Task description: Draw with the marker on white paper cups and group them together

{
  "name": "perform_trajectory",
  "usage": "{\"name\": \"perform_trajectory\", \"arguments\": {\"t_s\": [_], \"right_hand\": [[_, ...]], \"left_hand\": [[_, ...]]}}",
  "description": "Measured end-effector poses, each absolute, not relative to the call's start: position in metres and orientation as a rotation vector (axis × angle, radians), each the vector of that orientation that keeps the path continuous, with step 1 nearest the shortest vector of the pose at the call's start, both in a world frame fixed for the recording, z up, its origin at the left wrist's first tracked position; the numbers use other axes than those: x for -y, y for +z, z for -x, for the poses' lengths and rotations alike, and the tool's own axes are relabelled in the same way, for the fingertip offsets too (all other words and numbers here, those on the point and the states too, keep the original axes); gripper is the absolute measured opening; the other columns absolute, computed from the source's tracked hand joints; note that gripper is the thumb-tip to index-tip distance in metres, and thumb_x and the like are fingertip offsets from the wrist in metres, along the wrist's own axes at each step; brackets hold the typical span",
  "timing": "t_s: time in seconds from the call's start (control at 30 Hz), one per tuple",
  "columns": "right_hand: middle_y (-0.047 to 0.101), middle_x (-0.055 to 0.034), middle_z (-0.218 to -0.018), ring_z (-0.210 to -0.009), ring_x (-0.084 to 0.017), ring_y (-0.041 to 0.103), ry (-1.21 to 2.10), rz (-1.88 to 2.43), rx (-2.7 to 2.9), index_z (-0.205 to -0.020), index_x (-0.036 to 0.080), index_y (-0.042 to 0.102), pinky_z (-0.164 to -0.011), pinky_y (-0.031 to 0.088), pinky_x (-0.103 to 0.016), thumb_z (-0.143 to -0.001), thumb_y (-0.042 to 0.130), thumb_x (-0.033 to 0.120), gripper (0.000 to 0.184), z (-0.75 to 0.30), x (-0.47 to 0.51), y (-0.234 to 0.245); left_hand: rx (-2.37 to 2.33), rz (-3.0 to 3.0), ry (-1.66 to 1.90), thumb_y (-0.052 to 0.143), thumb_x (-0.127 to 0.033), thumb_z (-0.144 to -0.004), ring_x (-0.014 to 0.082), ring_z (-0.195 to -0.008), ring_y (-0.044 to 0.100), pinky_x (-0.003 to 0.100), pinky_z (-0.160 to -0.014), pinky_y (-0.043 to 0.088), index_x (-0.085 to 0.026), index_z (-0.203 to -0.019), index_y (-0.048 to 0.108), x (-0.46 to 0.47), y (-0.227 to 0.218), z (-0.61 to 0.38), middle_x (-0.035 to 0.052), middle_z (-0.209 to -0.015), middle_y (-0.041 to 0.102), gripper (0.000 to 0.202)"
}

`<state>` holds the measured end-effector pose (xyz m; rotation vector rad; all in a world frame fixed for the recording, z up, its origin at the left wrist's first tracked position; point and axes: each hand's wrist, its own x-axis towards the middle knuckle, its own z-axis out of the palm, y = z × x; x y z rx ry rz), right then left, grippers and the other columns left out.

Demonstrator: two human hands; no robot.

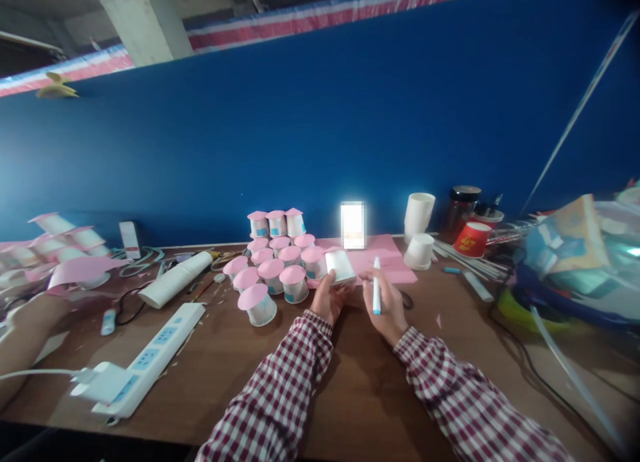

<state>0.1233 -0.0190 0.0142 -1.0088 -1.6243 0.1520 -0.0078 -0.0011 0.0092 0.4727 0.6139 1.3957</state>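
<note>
Our left hand is wrapped around a white cup, which sits in front of us at about the middle of the scene, just beyond our fingers. The cup is tilted, its long axis slanting from far left to near right; we cannot tell which way its mouth points. Our right hand grips a marker whose long axis runs near to far, blue end toward us and white end away. Our hands are apart, the right fingertips just beside the cup's right edge.

The brown tabletop shows between our forearms and to the right of the right hand; its near edge appears at lower left. At the far side a blue panel bounds it.

Close on the left, a group of pink-topped cups crowds the held cup. Beyond our hands lie a pink sheet and a bright, blurred rectangle. Farther right stand a stack of white cups, an upside-down cup and a red cup. On the left we see a power strip, a lying cup stack and another person's hand.
</note>
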Motion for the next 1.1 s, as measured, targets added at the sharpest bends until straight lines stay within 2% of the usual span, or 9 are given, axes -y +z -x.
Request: {"name": "perform_trajectory", "arguments": {"t_s": [0.27,0.43,0.6,0.8,1.1], "right_hand": [[0.066,-0.0072,-0.095,-0.09,-0.019,0.063,0.145,1.006,1.731,-0.101,0.02,0.055,-0.082,0.052,-0.034,-0.086,0.046,0.022,0.018,-0.1212,0.0196,0.013],[0.065,-0.0074,-0.094,-0.088,-0.02,0.062,0.145,0.996,1.728,-0.1,0.02,0.055,-0.081,0.052,-0.034,-0.087,0.045,0.023,0.017,-0.1217,0.0206,0.0133],[0.064,-0.0086,-0.097,-0.091,-0.021,0.061,0.086,1.034,1.671,-0.104,0.019,0.053,-0.083,0.05,-0.036,-0.086,0.048,0.025,0.019,-0.1234,0.0189,0.0121],[0.064,-0.0076,-0.097,-0.089,-0.02,0.061,0.143,1.037,1.698,-0.104,0.019,0.053,-0.082,0.051,-0.035,-0.086,0.049,0.025,0.019,-0.1238,0.0179,0.0121],[0.065,-0.0074,-0.096,-0.089,-0.02,0.062,0.144,1.064,1.717,-0.105,0.019,0.053,-0.08,0.052,-0.035,-0.086,0.049,0.026,0.02,-0.1236,0.0164,0.0096]], "left_hand": [[-0.578,-0.453,1.352,0.052,-0.036,-0.085,0.017,-0.075,0.063,0.028,-0.068,0.051,-0.009,-0.101,0.061,0.0007,0.0096,0.0072,0.011,-0.089,0.068,0.033],[-0.617,-0.478,1.342,0.056,-0.036,-0.083,0.017,-0.075,0.064,0.028,-0.07,0.051,-0.008,-0.1,0.061,0.0015,0.0103,0.0064,0.0123,-0.089,0.067,0.033],[-0.672,-0.534,1.396,0.059,-0.033,-0.081,0.0169,-0.074,0.064,0.027,-0.066,0.051,-0.009,-0.1,0.06,0.0004,0.0074,0.0064,0.0112,-0.09,0.068,0.03],[-0.606,-0.681,1.444,0.066,-0.032,-0.077,0.0208,-0.086,0.065,0.033,-0.079,0.052,-0.01,-0.099,0.059,0.0026,0.0074,0.0027,0.0119,-0.095,0.068,0.032],[-0.631,-0.577,1.398,0.062,-0.033,-0.08,0.0215,-0.088,0.065,0.036,-0.084,0.051,-0.011,-0.103,0.056,0.0032,0.0075,0.003,0.0114,-0.091,0.068,0.032]]}}
